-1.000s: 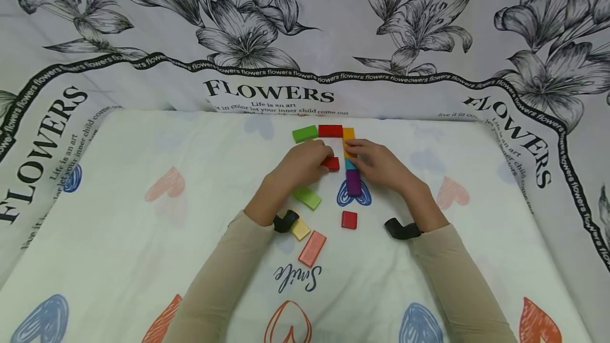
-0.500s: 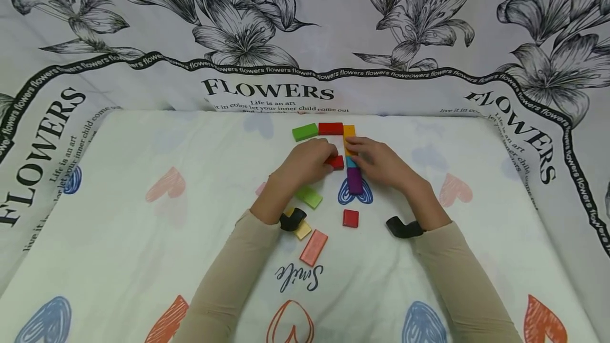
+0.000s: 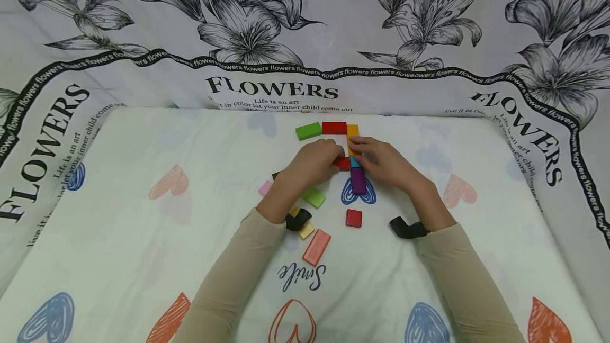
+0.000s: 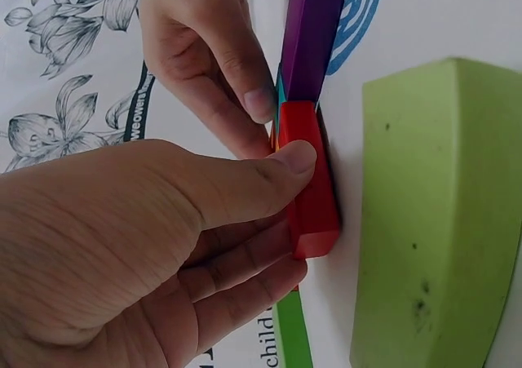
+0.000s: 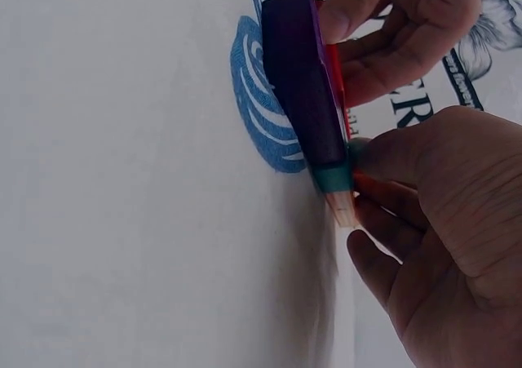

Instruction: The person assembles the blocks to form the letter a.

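Note:
My left hand [image 3: 312, 163] pinches a red block [image 4: 314, 192] between thumb and fingers, its end right beside the teal block [image 3: 355, 161]. That teal block stands in a line between an orange block [image 3: 352, 134] and a purple block [image 3: 358, 180]. From the right side, my right hand [image 3: 393, 165] rests its thumb at the teal block and its fingertips at the orange one, fingers loosely bent. At the far end, another red block [image 3: 334, 128] meets the orange one, with a green block [image 3: 308, 131] at its left.
Nearer the body lie a light green block [image 3: 314, 197], a small red block [image 3: 353, 218], a pale yellow block [image 3: 306, 230] and a salmon block [image 3: 316, 247]. A pink block [image 3: 265, 188] and a dark block show partly behind the left wrist. Black mounts sit on both wrists.
My left hand has slid the red block rightward, up to the teal block's side. The right hand stays at the orange and teal blocks.

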{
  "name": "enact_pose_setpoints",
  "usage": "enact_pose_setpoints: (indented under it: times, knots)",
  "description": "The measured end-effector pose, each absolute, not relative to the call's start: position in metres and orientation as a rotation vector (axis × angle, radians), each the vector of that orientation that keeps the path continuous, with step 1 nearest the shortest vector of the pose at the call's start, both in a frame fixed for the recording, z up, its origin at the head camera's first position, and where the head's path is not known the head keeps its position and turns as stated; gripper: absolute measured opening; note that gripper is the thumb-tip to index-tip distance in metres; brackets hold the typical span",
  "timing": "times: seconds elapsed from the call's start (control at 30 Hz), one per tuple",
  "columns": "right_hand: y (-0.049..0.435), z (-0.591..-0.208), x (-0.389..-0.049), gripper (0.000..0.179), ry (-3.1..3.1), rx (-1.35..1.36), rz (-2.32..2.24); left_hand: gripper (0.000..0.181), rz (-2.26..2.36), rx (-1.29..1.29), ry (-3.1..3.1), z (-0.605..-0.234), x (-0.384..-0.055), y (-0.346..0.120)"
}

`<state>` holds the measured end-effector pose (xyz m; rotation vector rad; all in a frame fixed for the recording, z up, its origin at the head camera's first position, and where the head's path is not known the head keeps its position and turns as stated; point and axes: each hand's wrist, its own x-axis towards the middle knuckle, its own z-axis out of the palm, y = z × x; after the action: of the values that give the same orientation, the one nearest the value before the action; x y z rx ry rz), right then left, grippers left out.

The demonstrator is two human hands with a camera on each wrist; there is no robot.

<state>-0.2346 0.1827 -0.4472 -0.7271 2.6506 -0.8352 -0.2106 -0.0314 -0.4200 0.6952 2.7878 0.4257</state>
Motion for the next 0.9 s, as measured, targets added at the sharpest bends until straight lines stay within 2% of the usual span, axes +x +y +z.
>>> enact_pose_setpoints:
  times: [0.9]
  knots:
    - [0.1814,-0.4456,-0.2351,0.049,2.649,-0.719,-0.828,0.028,0.400,0.692,2.817,-0.4201,-0.2111,-0.0288]
